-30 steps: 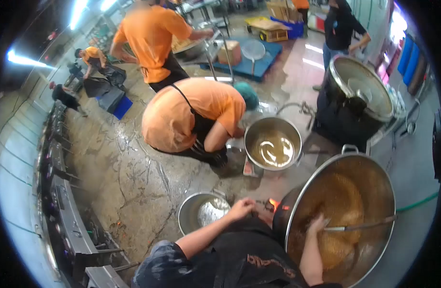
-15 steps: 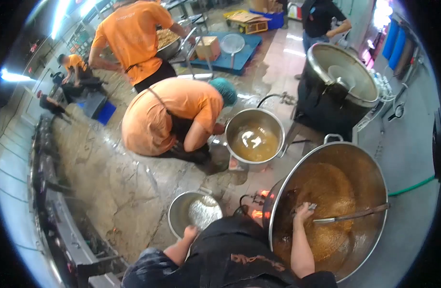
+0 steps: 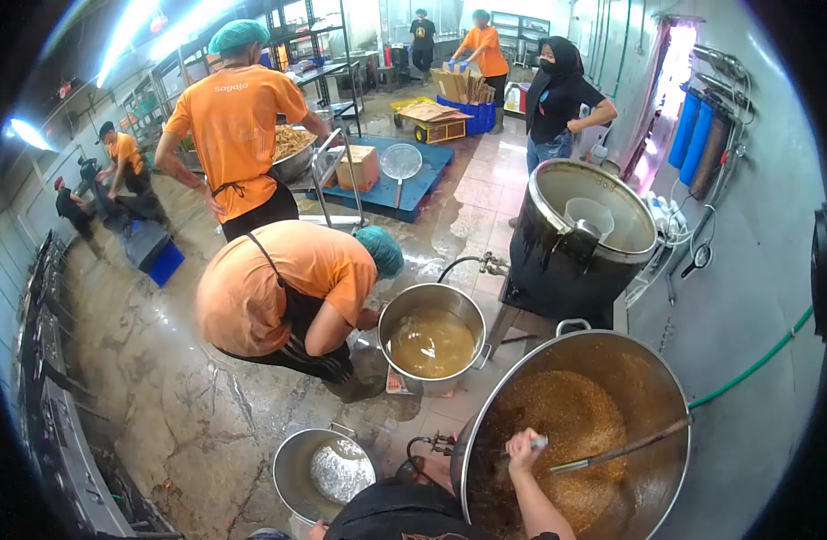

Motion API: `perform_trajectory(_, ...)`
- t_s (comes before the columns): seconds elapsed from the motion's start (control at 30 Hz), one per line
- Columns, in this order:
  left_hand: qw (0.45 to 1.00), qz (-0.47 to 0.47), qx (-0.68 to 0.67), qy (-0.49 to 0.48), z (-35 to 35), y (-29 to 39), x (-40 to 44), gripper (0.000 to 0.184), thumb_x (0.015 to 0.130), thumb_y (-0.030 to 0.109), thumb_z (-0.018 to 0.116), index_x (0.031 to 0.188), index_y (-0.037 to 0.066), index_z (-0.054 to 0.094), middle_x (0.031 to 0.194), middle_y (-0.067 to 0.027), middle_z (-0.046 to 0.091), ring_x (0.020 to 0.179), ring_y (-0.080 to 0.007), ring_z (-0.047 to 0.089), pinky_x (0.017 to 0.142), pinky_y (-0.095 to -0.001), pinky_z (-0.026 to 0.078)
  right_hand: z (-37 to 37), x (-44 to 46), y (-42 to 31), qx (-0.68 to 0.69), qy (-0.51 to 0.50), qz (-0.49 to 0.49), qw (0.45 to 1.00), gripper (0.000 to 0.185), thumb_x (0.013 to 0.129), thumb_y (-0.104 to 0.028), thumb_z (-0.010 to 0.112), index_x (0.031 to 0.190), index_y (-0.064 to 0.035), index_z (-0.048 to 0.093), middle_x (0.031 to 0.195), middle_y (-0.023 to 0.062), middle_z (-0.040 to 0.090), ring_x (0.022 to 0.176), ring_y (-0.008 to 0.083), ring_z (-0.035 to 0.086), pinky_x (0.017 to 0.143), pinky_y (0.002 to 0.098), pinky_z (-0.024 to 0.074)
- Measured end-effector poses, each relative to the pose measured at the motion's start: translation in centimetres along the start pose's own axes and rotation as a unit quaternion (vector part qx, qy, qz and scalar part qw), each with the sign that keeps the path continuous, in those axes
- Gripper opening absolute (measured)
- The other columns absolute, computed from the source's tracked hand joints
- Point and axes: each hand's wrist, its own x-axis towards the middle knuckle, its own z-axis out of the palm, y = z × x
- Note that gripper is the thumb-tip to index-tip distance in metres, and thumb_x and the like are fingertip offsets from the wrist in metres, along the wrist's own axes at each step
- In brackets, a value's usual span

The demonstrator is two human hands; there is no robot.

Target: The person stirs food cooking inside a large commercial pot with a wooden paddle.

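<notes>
My right hand (image 3: pixel 524 453) is inside the large steel pot (image 3: pixel 575 335), closed around a grey handle (image 3: pixel 540 442) whose end pokes out of the fist. What the handle belongs to is hidden in the dark lower part. Brown grainy food (image 3: pixel 557 405) in liquid covers the pot's bottom. A long-handled paddle (image 3: pixel 625 447) leans from the food onto the right rim. My left hand (image 3: pixel 318 530), mostly cut off by the lower frame edge and my dark clothing, is at the near rim of a smaller steel pot (image 3: pixel 292 468), fingers closed on it. That pot has a shiny, wet-looking bottom.
A bent-over co-worker (image 3: pixel 283 279) is beside a pot of yellowish liquid (image 3: pixel 431 342). Behind stands a tall black-sided pot (image 3: pixel 557 270) with a strainer. Another person (image 3: pixel 238 126) stands by a trolley. A gas hose (image 3: pixel 422 441) lies between pots; the floor (image 3: pixel 224 423) is wet.
The view has tilted up and shifted, showing more of the room. My left hand sits lower, nearly out of frame. My right hand remains inside the large pot, still gripping the handle.
</notes>
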Motion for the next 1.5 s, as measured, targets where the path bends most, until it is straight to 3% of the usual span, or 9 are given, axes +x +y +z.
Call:
perform_trajectory(0.23, 1.0, 0.014, -0.018, 0.011, 0.3, 0.8, -0.6, 0.038, 0.069, 0.022, 0.057, 0.103, 0.008, 0.047, 0.089, -0.0222, 0.059, 0.087, -0.0368, 0.056, 0.076, -0.0411, 0.043, -13.1, -8.6, 3.0, -0.512, -0.025, 0.135, 0.848, 0.013, 0.063, -0.006, 0.055, 0.062, -0.0102, 0.043, 0.045, -0.0007, 0.032, 0.044, 0.0155, 0.033, 0.046, 0.0309, 0.0294)
perform_trajectory(0.4, 0.999, 0.028, -0.014, 0.02, 0.5, 1.5, -1.1, 0.041, 0.069, 0.02, 0.056, 0.106, 0.008, 0.044, 0.089, -0.0233, 0.058, 0.087, -0.038, 0.056, 0.076, -0.0419, 0.043, -6.6, -2.4, 1.2, -0.213, 0.071, 0.132, 0.966, 0.027, 0.072, -0.007, 0.05, 0.056, -0.0097, 0.028, 0.046, 0.0001, 0.03, 0.042, 0.0128, 0.034, 0.044, 0.0286, 0.031)
perform_trajectory(0.47, 0.999, 0.035, -0.011, 0.023, 0.6, 2.0, -1.1, 0.042, 0.069, 0.019, 0.056, 0.107, 0.008, 0.043, 0.089, -0.0237, 0.058, 0.087, -0.0385, 0.055, 0.077, -0.0422, 0.042, -6.1, -3.1, -0.2, -0.05, -0.091, 0.022, 0.994, 0.022, 0.077, -0.01, 0.05, 0.061, -0.0077, 0.035, 0.045, 0.0018, 0.035, 0.038, 0.0138, 0.035, 0.044, 0.0287, 0.0363)
perform_trajectory(0.67, 0.998, 0.049, 0.012, 0.047, 0.6, 4.2, -0.8, 0.045, 0.068, 0.016, 0.054, 0.11, 0.008, 0.04, 0.09, -0.025, 0.057, 0.087, -0.04, 0.055, 0.077, -0.0432, 0.042, -15.7, -9.6, -1.2, -0.518, -0.121, 0.138, 0.835, 0.023, 0.072, -0.006, 0.052, 0.052, -0.0066, 0.04, 0.045, 0.002, 0.039, 0.041, 0.0129, 0.036, 0.041, 0.029, 0.0298)
perform_trajectory(0.97, 0.993, 0.078, 0.035, 0.082, -0.2, 6.5, 0.2, 0.051, 0.068, 0.012, 0.052, 0.115, 0.009, 0.035, 0.09, -0.027, 0.056, 0.087, -0.0423, 0.054, 0.078, -0.0447, 0.041, -16.3, -6.7, -1.0, -0.645, 0.065, 0.194, 0.737, 0.031, 0.072, -0.025, 0.064, 0.058, -0.0021, 0.049, 0.056, 0.0064, 0.053, 0.052, 0.0211, 0.047, 0.052, 0.0368, 0.0385)
perform_trajectory(1.23, 0.972, 0.16, 0.037, 0.167, 0.3, 7.8, 1.9, 0.056, 0.067, 0.009, 0.05, 0.12, 0.009, 0.03, 0.091, -0.0288, 0.056, 0.088, -0.0443, 0.053, 0.079, -0.046, 0.041, -12.7, -4.1, 3.0, -0.276, 0.603, -0.022, 0.748, 0.04, 0.081, -0.04, 0.058, 0.075, -0.001, 0.05, 0.059, 0.0041, 0.041, 0.05, 0.019, 0.035, 0.051, 0.0351, 0.0346)
perform_trajectory(1.27, 0.969, 0.17, 0.024, 0.175, 0.3, 8.3, 2.8, 0.057, 0.067, 0.008, 0.05, 0.12, 0.009, 0.03, 0.091, -0.029, 0.056, 0.088, -0.0446, 0.053, 0.079, -0.0462, 0.041, -12.0, -4.9, 1.6, -0.176, 0.589, 0.142, 0.776, 0.048, 0.08, -0.043, 0.057, 0.089, 0.0034, 0.051, 0.069, 0.0087, 0.049, 0.061, 0.0221, 0.045, 0.059, 0.0369, 0.0385)
perform_trajectory(1.37, 0.953, 0.189, -0.198, 0.132, -0.5, 12.1, 8.9, 0.062, 0.072, 0.008, 0.054, 0.128, 0.011, 0.027, 0.106, -0.0235, 0.052, 0.107, -0.0349, 0.047, 0.091, -0.0378, 0.036, -9.8, -3.1, 0.4, 0.034, 0.61, 0.125, 0.782, 0.053, 0.08, -0.048, 0.053, 0.092, 0.0036, 0.049, 0.072, 0.0094, 0.049, 0.061, 0.0225, 0.046, 0.061, 0.0371, 0.0402)
perform_trajectory(1.5, 0.886, 0.208, -0.377, 0.169, -3.0, 22.1, 23.2, 0.075, 0.072, 0.006, 0.052, 0.135, 0.01, 0.012, 0.103, -0.0201, 0.052, 0.085, -0.0308, 0.055, 0.073, -0.0356, 0.045, -7.2, 0.6, -1.8, 0.248, 0.538, 0.013, 0.806, 0.045, 0.085, -0.048, 0.044, 0.067, -0.0079, 0.035, 0.058, 0.0049, 0.041, 0.048, 0.0167, 0.038, 0.055, 0.0317, 0.0422)
